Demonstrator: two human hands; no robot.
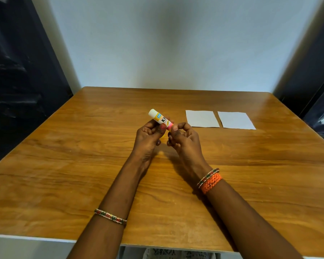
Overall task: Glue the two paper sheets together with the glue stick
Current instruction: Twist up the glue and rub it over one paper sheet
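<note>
Here both hands are busy with the glue stick (160,118), which is held in the air above the middle of the worktop (82,174). The left hand (148,136) grips the body of the tube, with the thumb lying over the label, and the white end points away toward the far left corner. The right hand (181,136) pinches the pink end of the tube with the thumb and the first fingers, while the other fingers are curled below. It looks like a turning of the base or a pulling of a part, but I cannot tell which.

The two paper sheets lie flat near the far right corner, the left sheet (202,118) just beside the right sheet (236,120), with a thin gap between them, and well apart from the hands. No glue is seen on them, so I judge that the gluing itself is not yet begun.

Some things may go wrong from here. If the base is turned too much, a long piece of glue may come out and break on the paper. The sheets are light, so a hard stroke with no hand pressing them down may push or wrinkle them.
</note>
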